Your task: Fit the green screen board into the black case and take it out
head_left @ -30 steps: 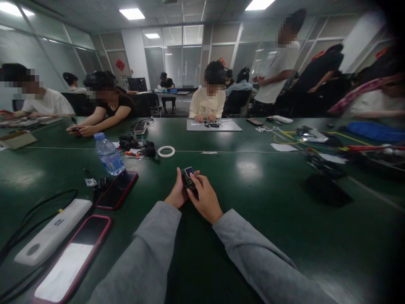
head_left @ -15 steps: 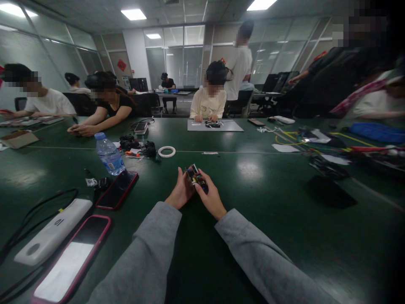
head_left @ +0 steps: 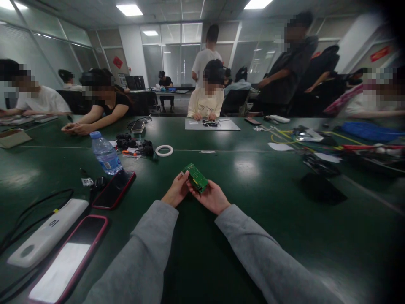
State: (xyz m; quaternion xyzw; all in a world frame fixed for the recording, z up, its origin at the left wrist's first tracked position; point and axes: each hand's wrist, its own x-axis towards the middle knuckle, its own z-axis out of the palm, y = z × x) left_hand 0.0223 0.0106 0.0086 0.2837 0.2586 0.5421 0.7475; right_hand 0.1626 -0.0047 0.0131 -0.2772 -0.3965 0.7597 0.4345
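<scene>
A small green circuit board (head_left: 196,177) is held between both my hands above the green table (head_left: 253,228). Its flat green side faces me, tilted, and any parts on the other side are hidden. My left hand (head_left: 177,188) grips the board's left edge, thumb on top. My right hand (head_left: 215,198) holds the lower right end from beneath, its fingers reaching under the board toward the left hand.
To my left lie a phone in a pink case (head_left: 68,261), a white device with a cable (head_left: 47,236), a dark phone (head_left: 114,190) and a water bottle (head_left: 106,153). A white ring (head_left: 164,150) lies ahead. Cables and a black sheet (head_left: 321,188) lie right. Several people surround the table.
The circuit board has been turned over: its component side showed before, its flat green side shows now. My right hand has shifted from over the board to underneath it.
</scene>
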